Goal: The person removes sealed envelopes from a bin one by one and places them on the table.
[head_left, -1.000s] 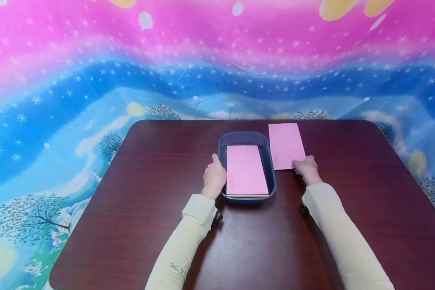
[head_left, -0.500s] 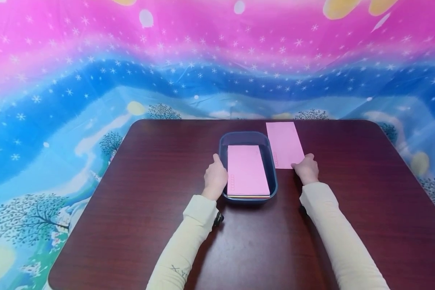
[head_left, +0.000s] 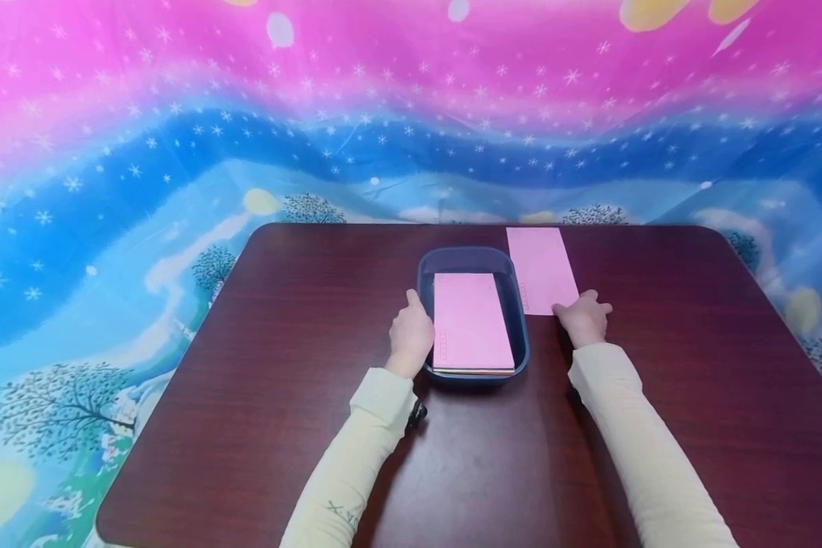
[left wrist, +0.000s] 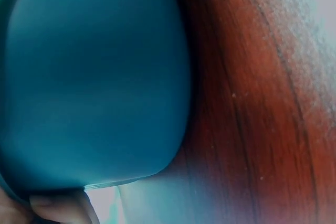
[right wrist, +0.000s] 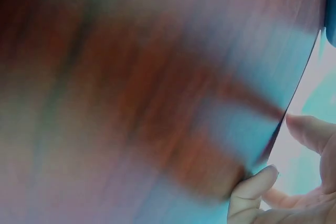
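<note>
A dark blue plastic basket (head_left: 523,346) stands on the table. Inside lies a stack of pink-topped envelopes (head_left: 471,320), with other colours showing at its near edge. My left hand (head_left: 412,335) grips the basket's left side; in the left wrist view its fingers (left wrist: 63,209) curl at the rim. A single pink envelope (head_left: 541,270) lies flat on the table, just right of the basket. My right hand (head_left: 584,318) is at its near right corner, one fingertip right at the paper and the others spread apart over the table.
The dark wooden table (head_left: 281,365) has rounded far corners. Behind it hangs a pink and blue snow-patterned cloth (head_left: 356,144). A small black device (head_left: 418,415) is strapped under the left wrist.
The envelope has slid slightly away, toward the table's far edge. My right hand's fingers have spread at its corner. My left hand stays at the basket; the head view has shifted slightly.
</note>
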Demonstrator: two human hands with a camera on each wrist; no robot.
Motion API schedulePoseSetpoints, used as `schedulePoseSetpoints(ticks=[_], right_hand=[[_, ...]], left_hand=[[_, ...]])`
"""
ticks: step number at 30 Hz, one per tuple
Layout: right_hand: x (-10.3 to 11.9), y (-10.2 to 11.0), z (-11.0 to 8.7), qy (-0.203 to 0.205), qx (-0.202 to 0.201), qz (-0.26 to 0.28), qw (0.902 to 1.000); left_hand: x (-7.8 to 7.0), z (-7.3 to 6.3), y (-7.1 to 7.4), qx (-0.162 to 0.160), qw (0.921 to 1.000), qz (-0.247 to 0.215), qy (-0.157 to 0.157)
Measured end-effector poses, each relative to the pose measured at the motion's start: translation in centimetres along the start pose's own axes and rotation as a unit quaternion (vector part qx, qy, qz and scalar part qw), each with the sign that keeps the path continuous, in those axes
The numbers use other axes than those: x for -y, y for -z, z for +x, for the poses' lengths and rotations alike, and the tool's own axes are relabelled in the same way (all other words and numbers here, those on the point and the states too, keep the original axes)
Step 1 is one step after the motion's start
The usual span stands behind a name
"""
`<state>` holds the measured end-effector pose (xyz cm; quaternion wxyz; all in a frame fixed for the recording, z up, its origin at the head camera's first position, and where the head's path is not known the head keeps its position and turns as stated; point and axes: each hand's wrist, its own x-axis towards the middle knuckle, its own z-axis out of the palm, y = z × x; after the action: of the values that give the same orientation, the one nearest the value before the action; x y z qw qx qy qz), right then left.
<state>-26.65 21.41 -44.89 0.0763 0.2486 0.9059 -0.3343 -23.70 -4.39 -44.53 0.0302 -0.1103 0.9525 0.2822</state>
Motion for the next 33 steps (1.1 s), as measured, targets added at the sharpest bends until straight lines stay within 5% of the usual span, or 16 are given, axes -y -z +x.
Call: schedulePoseSetpoints(ticks=[9,16,21,33], right_hand=[[-0.2,0.5,-0.8,0.013,-0.026,0.046,0.9985],[1.9,0.2,-4.8,0.185,-0.076,0.051,0.9785],[2.7,-1.1,-8.1,0.281,-0.034,0.008,0.9592],[2.8,-2.4,-11.1,0.282,-0.036,-0.162,0.9450]], left_hand=[[-0.4,-0.1,-0.2,0.002,1.0000,0.004,0.001],[-0.3,-0.1,0.2,-0.002,1.0000,0.004,0.007],[0.0,0.0,0.2,-0.008,0.9999,0.010,0.009],[-0.1,-0.2,-0.1,-0.007,0.9999,0.012,0.009]])
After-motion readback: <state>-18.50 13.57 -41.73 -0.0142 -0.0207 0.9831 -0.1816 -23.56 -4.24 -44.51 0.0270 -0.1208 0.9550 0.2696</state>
